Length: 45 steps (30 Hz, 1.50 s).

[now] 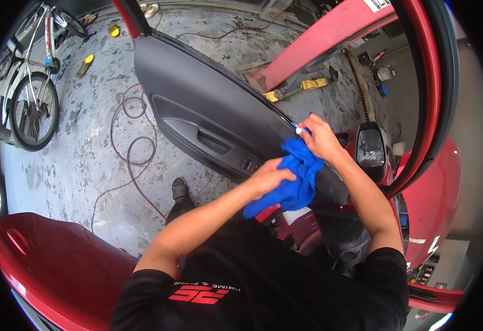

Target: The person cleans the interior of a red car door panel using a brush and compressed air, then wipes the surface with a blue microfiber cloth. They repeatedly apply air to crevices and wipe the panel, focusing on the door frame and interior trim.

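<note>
A crumpled blue cloth (299, 177) hangs from my left hand (270, 177), whose fingers are closed round its upper left part. My right hand (323, 139) is at the window ledge of the open car door (197, 83), just above the cloth. Its fingers pinch a small thing with a white end (299, 131) and a bit of blue beside it; its kind does not show. The cloth touches the underside of this hand. Below and left of my hands are the door's window switches (248, 164) and pull handle (214, 142).
The side mirror (370, 146) and red door frame (430, 110) stand close on my right. A red hose (133, 164) coils over the worn grey floor (87, 176). A bicycle (34, 105) leans at far left. A red lift post (319, 41) rises beyond the door.
</note>
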Each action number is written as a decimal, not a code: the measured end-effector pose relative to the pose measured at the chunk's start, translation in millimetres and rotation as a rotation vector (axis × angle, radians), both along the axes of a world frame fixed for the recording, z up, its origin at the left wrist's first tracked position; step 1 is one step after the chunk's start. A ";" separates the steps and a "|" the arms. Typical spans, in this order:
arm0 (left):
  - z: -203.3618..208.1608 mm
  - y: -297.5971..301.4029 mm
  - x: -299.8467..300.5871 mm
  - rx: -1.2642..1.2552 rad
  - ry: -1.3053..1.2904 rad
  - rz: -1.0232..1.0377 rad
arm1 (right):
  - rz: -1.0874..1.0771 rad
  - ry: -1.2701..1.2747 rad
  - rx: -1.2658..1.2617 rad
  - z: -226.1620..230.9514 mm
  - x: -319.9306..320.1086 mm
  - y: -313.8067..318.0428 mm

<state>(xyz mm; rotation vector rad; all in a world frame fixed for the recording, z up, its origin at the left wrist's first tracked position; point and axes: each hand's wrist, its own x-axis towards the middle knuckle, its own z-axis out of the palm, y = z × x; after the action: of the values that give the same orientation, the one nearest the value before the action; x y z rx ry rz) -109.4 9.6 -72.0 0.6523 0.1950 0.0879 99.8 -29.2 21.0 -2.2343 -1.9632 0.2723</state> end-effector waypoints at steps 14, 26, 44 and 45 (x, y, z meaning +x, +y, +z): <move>5.3 48.5 -15.6 0.038 0.014 -0.040 | 0.065 -0.022 0.025 4.4 -15.7 30.0; 14.8 126.8 -59.8 0.003 0.053 0.380 | 0.241 0.070 0.299 -21.0 -81.2 220.3; 33.1 149.0 -54.4 0.029 0.067 0.571 | 0.327 0.082 0.339 -20.9 -98.4 284.5; 34.3 151.0 -52.1 0.043 0.073 0.550 | 0.334 0.090 0.354 -19.9 -96.7 278.6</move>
<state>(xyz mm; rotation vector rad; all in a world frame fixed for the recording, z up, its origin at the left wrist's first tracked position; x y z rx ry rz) -161.5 160.6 -37.7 0.6312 0.4410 0.5983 3.1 249.4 1.1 -1.6522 -2.1327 0.0539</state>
